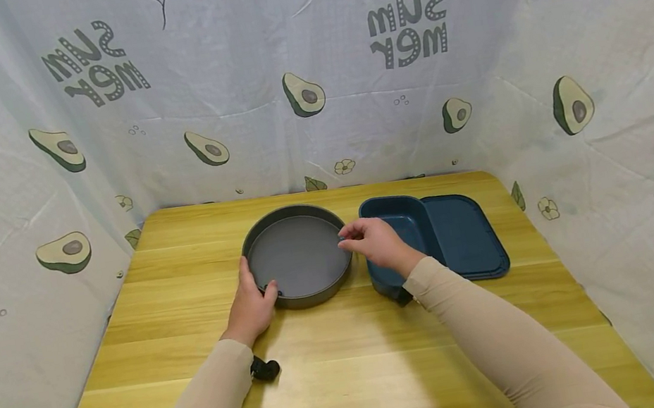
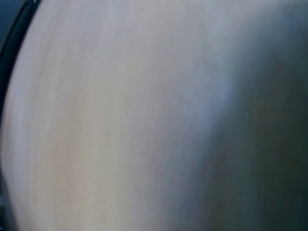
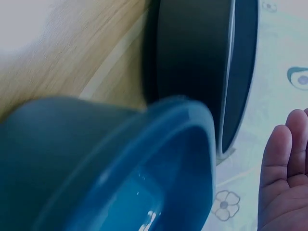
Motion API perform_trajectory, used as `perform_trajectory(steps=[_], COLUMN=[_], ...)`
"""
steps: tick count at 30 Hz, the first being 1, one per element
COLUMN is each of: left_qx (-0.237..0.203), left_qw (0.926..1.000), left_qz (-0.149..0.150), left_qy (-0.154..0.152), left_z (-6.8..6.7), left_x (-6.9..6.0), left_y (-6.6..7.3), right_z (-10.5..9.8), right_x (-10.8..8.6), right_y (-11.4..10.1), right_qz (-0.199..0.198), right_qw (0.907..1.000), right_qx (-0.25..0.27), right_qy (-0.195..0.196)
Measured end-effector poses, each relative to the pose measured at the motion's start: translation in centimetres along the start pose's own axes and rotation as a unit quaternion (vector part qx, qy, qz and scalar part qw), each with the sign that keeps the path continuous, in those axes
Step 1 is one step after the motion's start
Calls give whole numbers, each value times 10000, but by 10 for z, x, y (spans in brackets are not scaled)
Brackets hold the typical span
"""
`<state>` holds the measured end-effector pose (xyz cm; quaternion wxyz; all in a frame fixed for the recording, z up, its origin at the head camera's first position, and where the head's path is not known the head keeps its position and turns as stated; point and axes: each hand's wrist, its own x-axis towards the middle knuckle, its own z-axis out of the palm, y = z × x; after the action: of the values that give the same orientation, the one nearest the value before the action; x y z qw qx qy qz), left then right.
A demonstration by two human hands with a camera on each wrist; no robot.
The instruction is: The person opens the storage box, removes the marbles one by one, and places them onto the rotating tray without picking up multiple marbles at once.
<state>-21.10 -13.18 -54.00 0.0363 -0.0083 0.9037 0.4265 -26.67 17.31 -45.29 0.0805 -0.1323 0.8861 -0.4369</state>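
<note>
A round grey pan (image 1: pixel 296 255) with a low wall lies on the table. My left hand (image 1: pixel 251 307) grips its near left rim, thumb over the wall and fingers outside. Small dark bits show beside that thumb, too small to identify. Over the pan's right rim hovers my right hand (image 1: pixel 374 243), thumb and index tips close together. A bluish speck seems to show between them, but whether they pinch something I cannot tell. Under the right wrist stands a deep blue container (image 3: pixel 62 149). Only blurred pale and dark areas fill most of the left wrist view.
A flat blue lid (image 1: pixel 467 235) lies against the container's right side. Both stand on the wooden table (image 1: pixel 343 387), which has rounded corners. A patterned curtain (image 1: pixel 251 52) hangs behind the table and along both sides. A black wrist camera (image 1: pixel 265 369) sticks out from the left sleeve.
</note>
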Motion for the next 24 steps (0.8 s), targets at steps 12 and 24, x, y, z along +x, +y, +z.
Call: perform_trajectory(steps=[12,24], left_qx=[21,18], left_qw=[10000,10000], left_qz=[6,2], left_qy=[2,-29], left_z=[1,1], left_x=[1,1], left_y=[-1,-1], right_z=[21,36], right_x=[7,12], right_y=[-12,-19], right_qz=[-105,-95], right_qw=[9996,9996], right_qx=[241,276], right_qy=[75,55])
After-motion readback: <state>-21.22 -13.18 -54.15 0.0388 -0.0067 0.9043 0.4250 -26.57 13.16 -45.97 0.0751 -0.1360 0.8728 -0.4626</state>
